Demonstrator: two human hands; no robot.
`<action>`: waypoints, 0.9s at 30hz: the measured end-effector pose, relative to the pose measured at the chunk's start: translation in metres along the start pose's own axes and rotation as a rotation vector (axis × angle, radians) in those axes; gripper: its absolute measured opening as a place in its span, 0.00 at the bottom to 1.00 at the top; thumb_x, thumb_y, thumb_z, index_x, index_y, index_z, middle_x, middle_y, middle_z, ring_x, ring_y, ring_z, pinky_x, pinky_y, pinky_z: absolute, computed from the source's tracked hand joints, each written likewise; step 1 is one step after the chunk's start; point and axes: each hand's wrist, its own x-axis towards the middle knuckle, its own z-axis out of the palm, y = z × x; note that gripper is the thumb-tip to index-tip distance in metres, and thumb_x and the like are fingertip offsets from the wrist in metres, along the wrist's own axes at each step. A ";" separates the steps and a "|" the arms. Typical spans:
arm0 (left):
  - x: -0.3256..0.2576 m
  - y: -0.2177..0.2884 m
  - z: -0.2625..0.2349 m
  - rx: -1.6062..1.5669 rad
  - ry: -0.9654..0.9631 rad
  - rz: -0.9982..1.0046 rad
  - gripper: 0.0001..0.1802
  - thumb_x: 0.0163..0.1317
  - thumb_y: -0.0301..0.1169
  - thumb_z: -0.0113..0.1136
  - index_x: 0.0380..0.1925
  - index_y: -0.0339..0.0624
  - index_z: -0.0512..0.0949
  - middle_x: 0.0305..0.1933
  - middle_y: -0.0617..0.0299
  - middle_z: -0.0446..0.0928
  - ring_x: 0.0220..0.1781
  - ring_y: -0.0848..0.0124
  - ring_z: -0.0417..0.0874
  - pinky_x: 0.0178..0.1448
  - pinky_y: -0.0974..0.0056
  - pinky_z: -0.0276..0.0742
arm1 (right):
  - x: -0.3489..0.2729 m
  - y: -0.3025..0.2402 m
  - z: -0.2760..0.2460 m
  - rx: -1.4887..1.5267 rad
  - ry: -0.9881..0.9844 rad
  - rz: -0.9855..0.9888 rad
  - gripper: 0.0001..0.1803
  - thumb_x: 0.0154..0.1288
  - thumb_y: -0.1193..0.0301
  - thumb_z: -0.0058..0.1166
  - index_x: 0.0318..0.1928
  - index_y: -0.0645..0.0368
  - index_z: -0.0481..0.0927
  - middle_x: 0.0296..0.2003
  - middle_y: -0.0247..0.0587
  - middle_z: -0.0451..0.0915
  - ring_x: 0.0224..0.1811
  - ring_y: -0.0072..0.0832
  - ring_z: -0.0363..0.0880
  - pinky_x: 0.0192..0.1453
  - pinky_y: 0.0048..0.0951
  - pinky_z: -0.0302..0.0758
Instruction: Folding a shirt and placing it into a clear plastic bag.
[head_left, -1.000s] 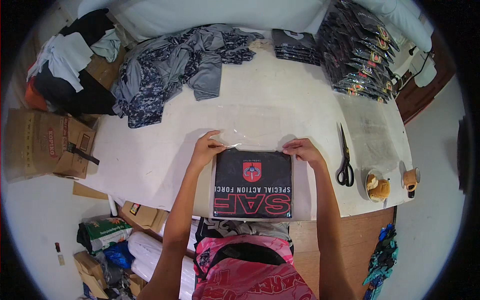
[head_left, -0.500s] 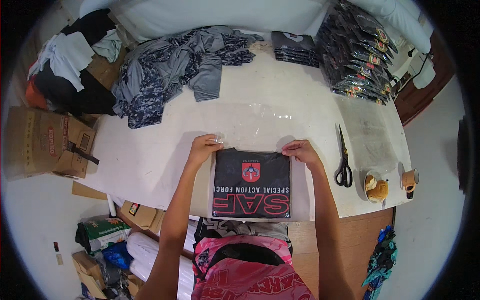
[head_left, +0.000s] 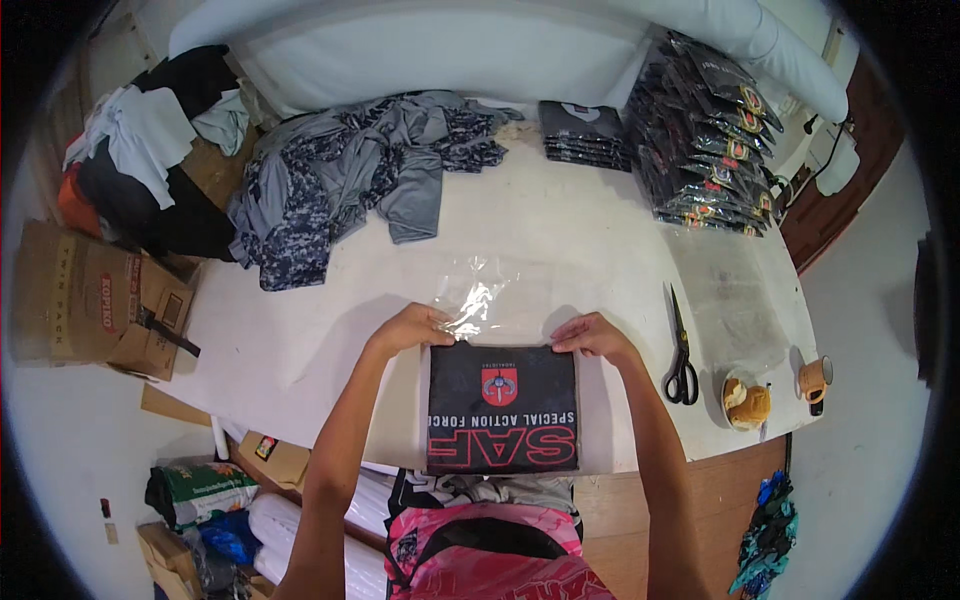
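A folded black T-shirt (head_left: 503, 412) with a red emblem and red and white lettering lies near the table's front edge, its print upside down to me. It is in a clear plastic bag (head_left: 482, 290), whose glossy loose end stretches away beyond the shirt's far edge. My left hand (head_left: 412, 326) is closed in a pinch on the bag at the shirt's far left corner. At the far right corner, my right hand (head_left: 596, 335) pinches the bag too, thumb against the shirt's edge.
Black scissors (head_left: 680, 350), clear plastic sheets (head_left: 725, 300), bread on a plate (head_left: 748, 404) and an orange-brown mug (head_left: 815, 376) lie to the right. Behind are bagged shirts (head_left: 715, 150), folded black shirts (head_left: 585, 135) and grey camouflage garments (head_left: 340, 180). A cardboard box (head_left: 95, 295) stands left.
The whole scene sits lower in the picture as my view shifts. Both hands keep their hold at the far corners, and the bag's loose end now shows a larger bright glare.
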 end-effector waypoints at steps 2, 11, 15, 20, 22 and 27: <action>0.001 0.006 -0.001 0.046 -0.073 -0.033 0.21 0.55 0.23 0.70 0.50 0.30 0.80 0.40 0.54 0.86 0.42 0.73 0.86 0.42 0.72 0.77 | 0.001 0.001 -0.003 -0.004 -0.042 0.009 0.15 0.48 0.70 0.75 0.38 0.59 0.87 0.28 0.30 0.84 0.20 0.14 0.68 0.21 0.19 0.58; -0.006 -0.005 -0.003 0.060 -0.100 0.161 0.17 0.58 0.18 0.65 0.49 0.29 0.80 0.43 0.51 0.86 0.47 0.70 0.86 0.49 0.69 0.80 | 0.003 0.006 0.000 -0.002 -0.029 -0.043 0.12 0.51 0.73 0.73 0.38 0.59 0.88 0.27 0.30 0.84 0.20 0.13 0.70 0.21 0.19 0.61; -0.014 -0.017 -0.004 0.270 -0.059 0.424 0.15 0.60 0.19 0.63 0.48 0.32 0.81 0.45 0.50 0.86 0.45 0.65 0.87 0.51 0.65 0.81 | 0.000 0.004 0.007 0.019 -0.027 -0.086 0.10 0.53 0.72 0.72 0.37 0.61 0.88 0.26 0.31 0.84 0.21 0.14 0.72 0.21 0.19 0.63; -0.044 -0.002 0.022 0.710 0.110 0.519 0.13 0.61 0.25 0.60 0.47 0.37 0.82 0.43 0.51 0.85 0.44 0.57 0.86 0.50 0.61 0.81 | -0.012 0.022 0.013 -0.032 0.115 -0.186 0.07 0.59 0.73 0.68 0.37 0.63 0.88 0.25 0.32 0.83 0.22 0.15 0.74 0.22 0.21 0.68; -0.056 -0.004 0.029 0.939 0.144 0.679 0.17 0.58 0.26 0.60 0.49 0.39 0.81 0.44 0.54 0.85 0.45 0.56 0.85 0.50 0.59 0.81 | -0.011 0.033 0.011 0.019 0.105 -0.217 0.06 0.60 0.75 0.67 0.37 0.63 0.88 0.26 0.34 0.83 0.23 0.16 0.75 0.23 0.22 0.68; -0.063 -0.020 0.034 1.049 0.246 0.921 0.23 0.54 0.24 0.62 0.54 0.39 0.79 0.48 0.53 0.84 0.48 0.56 0.85 0.55 0.58 0.81 | -0.012 0.043 0.009 -0.094 0.096 -0.504 0.06 0.63 0.79 0.63 0.40 0.64 0.88 0.33 0.40 0.85 0.29 0.19 0.79 0.30 0.22 0.74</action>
